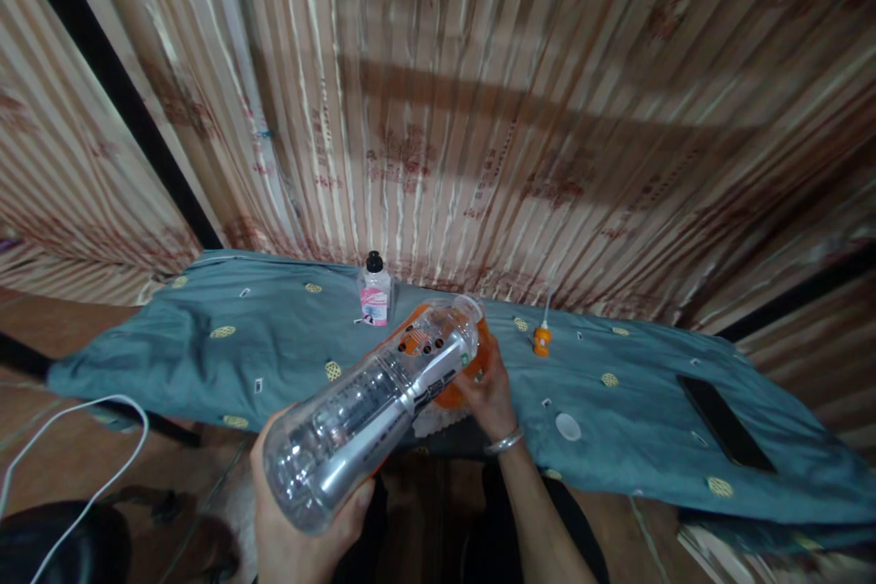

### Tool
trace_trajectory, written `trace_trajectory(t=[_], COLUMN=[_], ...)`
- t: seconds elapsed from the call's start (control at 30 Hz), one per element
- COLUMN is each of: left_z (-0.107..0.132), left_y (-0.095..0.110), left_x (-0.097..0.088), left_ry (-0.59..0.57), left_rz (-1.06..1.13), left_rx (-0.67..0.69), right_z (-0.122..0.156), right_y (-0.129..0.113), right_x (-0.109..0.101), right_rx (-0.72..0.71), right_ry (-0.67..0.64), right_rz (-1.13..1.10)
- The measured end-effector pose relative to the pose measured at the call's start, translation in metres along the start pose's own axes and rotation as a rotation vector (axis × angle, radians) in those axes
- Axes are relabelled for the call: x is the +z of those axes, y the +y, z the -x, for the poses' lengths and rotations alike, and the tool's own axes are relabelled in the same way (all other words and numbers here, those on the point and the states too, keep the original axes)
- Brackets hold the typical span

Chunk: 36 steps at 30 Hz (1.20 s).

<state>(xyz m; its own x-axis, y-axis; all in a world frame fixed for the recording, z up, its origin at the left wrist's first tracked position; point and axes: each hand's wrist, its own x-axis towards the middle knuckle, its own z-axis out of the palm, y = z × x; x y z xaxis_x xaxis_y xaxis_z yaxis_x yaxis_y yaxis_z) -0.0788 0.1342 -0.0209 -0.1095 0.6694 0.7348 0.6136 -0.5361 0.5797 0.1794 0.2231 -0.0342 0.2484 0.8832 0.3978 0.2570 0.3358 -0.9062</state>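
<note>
My left hand [294, 520] is wrapped around the near end of a long clear plastic cylinder [370, 411] with silver and black parts inside, held tilted away from me above a table covered with a teal cloth [205, 347]. My right hand [489, 392] grips an orange object [455, 392] at the cylinder's far end, mostly hidden behind it. A silver bangle [505, 443] circles my right wrist. A white lacy piece [431, 424] lies under the orange object.
A small clear bottle [375, 290] with a black cap and pink label stands at the table's back. A small orange piece [541, 342] on a white cord, a white disc [568, 426] and a black phone [725, 422] lie to the right. Striped curtains hang behind. A white cable [75, 465] trails at left.
</note>
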Motion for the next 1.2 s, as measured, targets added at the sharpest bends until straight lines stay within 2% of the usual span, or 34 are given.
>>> trace_trajectory(t=[0.17, 0.3, 0.67, 0.77, 0.83, 0.87, 0.93, 1.1, 1.2], left_z=[-0.002, 0.001, 0.004, 0.006, 0.007, 0.006, 0.004, -0.004, -0.004], left_y=[-0.005, -0.009, -0.019, -0.017, -0.014, -0.012, -0.009, 0.000, 0.008], left_x=[-0.003, -0.004, -0.006, -0.005, -0.004, -0.004, -0.003, -0.003, 0.001], left_ry=[-0.058, -0.037, -0.047, -0.058, -0.033, -0.032, -0.019, -0.012, -0.001], left_rz=[-0.079, -0.082, -0.130, -0.126, -0.138, -0.141, -0.146, -0.079, -0.066], left_rx=[0.123, 0.077, 0.117, 0.116, 0.066, 0.110, 0.046, 0.070, 0.036], right_z=[0.000, 0.000, 0.000, 0.000, 0.000, 0.000, -0.001, -0.001, 0.000], right_y=[-0.001, -0.001, 0.003, 0.002, 0.001, 0.001, 0.002, 0.003, 0.002], right_x=[0.001, 0.002, 0.001, 0.001, 0.001, 0.001, 0.002, 0.002, 0.002], right_rx=[0.000, 0.005, 0.009, 0.010, 0.017, 0.019, 0.013, 0.003, 0.005], right_ry=[0.027, 0.032, 0.018, 0.023, 0.018, 0.017, 0.013, 0.027, 0.026], right_rz=[0.035, 0.026, 0.005, 0.011, 0.013, 0.011, -0.002, -0.027, -0.025])
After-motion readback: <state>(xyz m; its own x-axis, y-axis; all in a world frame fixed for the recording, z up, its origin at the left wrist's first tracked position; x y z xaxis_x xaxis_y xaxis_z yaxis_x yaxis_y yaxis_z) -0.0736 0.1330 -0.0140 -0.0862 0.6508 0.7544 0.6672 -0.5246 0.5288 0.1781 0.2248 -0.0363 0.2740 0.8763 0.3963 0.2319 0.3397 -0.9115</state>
